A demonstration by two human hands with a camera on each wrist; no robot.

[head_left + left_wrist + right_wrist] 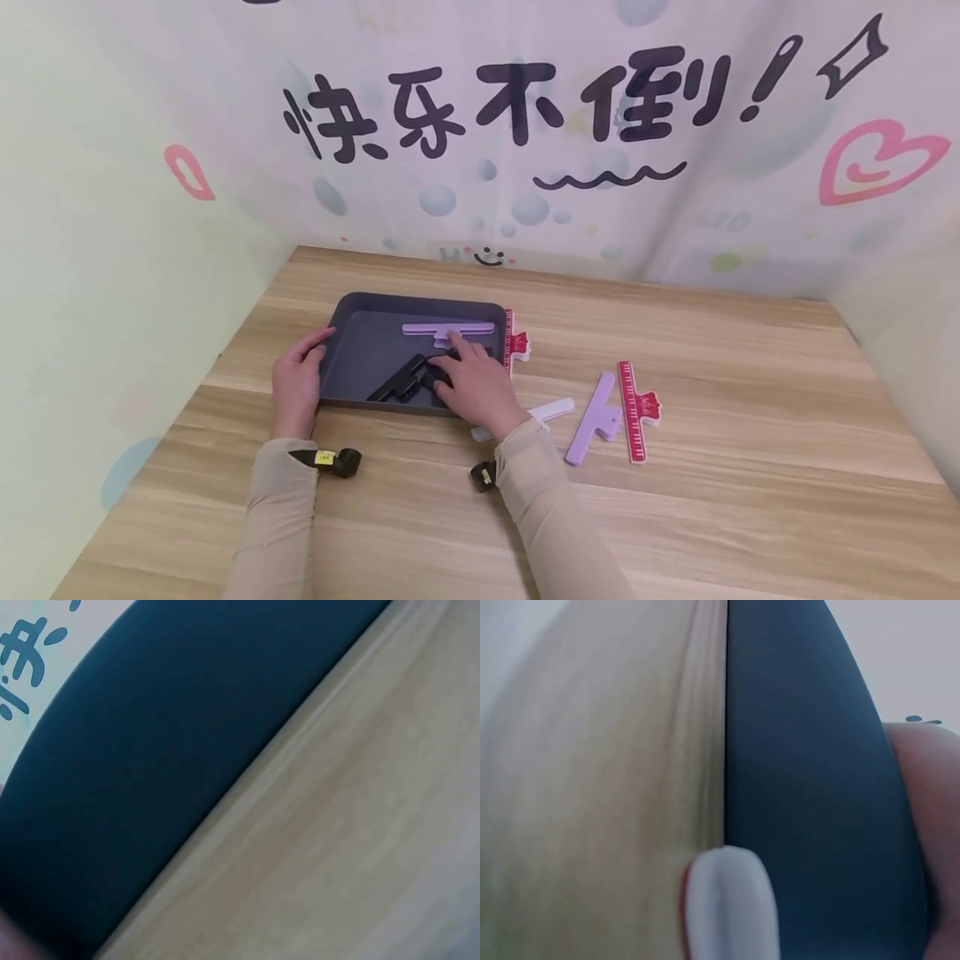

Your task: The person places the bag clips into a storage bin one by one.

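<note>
The worktop [750, 467] showed pale wood grain with a smooth, low-sheen laminate look. The tray [352, 367] looked like dark grey plastic, matt and even. At 3 o'clock of it, the lilac clip [592, 417] and red ruler clip [636, 408] looked like smooth plastic, faintly glossy. The backdrop [525, 167] seemed a printed cloth, slightly creased. The sleeves [555, 517] were soft beige knit.

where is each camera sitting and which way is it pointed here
Head: worn on the head, looking forward and down at the wooden table; both forearms show, left hand on the grey tray, right hand on a black clip.
Left wrist: low beside the tray's outer wall; a blurred sliver of hand.
Right wrist: close along the tray wall; a white clip, some hand.
All share the tray and table.
</note>
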